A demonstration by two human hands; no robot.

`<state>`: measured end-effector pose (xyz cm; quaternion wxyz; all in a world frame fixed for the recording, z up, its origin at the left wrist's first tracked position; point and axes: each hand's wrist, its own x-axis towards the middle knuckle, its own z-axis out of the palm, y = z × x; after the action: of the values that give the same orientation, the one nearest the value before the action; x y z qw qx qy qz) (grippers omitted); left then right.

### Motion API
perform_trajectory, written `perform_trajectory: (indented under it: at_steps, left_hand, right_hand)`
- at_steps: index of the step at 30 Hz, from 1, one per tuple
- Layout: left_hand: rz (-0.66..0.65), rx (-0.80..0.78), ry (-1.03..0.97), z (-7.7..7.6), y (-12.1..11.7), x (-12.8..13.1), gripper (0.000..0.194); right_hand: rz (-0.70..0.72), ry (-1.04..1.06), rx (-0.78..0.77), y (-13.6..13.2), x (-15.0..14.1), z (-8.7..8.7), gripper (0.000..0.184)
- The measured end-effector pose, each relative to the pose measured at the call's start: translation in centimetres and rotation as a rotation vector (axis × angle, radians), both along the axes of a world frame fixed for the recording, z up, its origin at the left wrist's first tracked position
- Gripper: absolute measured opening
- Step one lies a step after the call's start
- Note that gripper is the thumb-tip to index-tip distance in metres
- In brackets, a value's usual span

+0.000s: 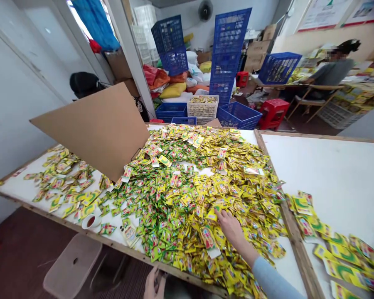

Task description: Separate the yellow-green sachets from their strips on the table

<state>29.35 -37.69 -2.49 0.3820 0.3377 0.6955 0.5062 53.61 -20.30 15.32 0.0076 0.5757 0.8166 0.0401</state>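
My right hand (231, 229) reaches over a large heap of small sachets (237, 195), with its fingers closed at the edge of a yellow and green packet (213, 213). Below the table's front edge is my left hand (155, 285), fingers curled; something dark shows between them, too hidden to name. In the heap, green sachets (158, 207) lie mostly to the left and yellow ones to the right. A larger packet with a white end (208, 238) lies on top, near my right hand.
A cardboard sheet (99, 128) leans over the table's left part. A cup of dark liquid (91, 221) stands near the front edge. A wooden strip (294, 241) divides the white tabletop; larger packets (339, 253) lie beyond it. Blue crates (226, 62) and a seated person (333, 74) are behind.
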Motion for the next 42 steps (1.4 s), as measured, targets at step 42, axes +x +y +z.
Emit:
perform_trajectory:
  at_steps: [42]
  left_hand:
    - [-0.422,-0.091,0.865,4.5,21.6,-3.3,0.031]
  right_hand:
    - [-0.294,1.169,-0.346,-5.2,-11.3,-8.2,0.011]
